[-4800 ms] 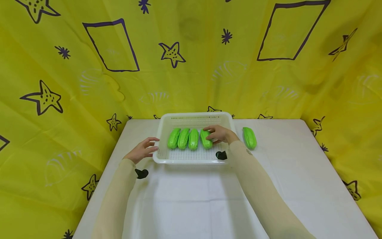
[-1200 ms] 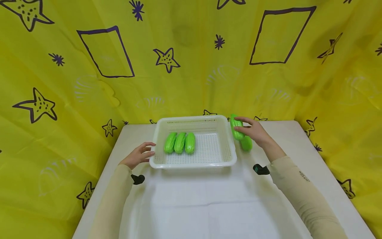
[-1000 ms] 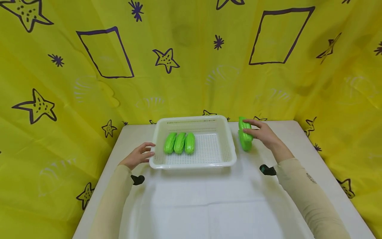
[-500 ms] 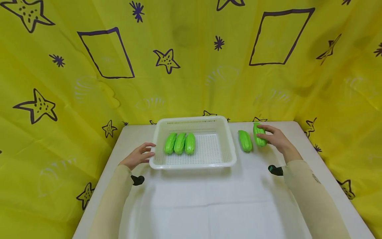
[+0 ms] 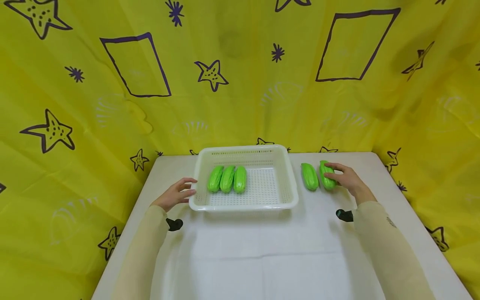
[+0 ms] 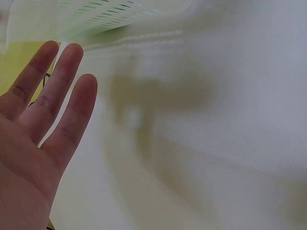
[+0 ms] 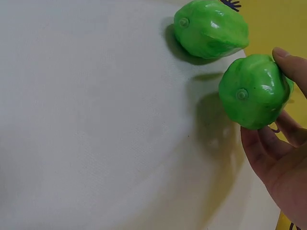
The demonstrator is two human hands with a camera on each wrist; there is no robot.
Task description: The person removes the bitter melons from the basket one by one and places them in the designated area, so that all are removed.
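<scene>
My right hand (image 5: 347, 178) grips a glossy, ridged light-green cucumber (image 5: 327, 176) between thumb and fingers, at the table's far right. In the right wrist view that cucumber (image 7: 254, 91) shows its rounded end close over the white cloth. To its left a second cucumber (image 5: 309, 177) lies on the table. Three more cucumbers (image 5: 226, 179) lie side by side in the left half of a white perforated plastic basket (image 5: 243, 207). My left hand (image 5: 175, 194) has its fingertips at the basket's left rim; in the left wrist view its fingers (image 6: 81, 98) are extended and spread.
A white cloth covers the table (image 5: 240, 250). A yellow curtain (image 5: 240, 104) with drawn starfish and frames stands close behind and along both sides. Dark camera mounts (image 5: 344, 215) jut from both wrists.
My right hand has taken a cucumber from the basket, carried it right over the cucumber on the table and lowered it beside that one. My left hand has stayed at the basket's rim.
</scene>
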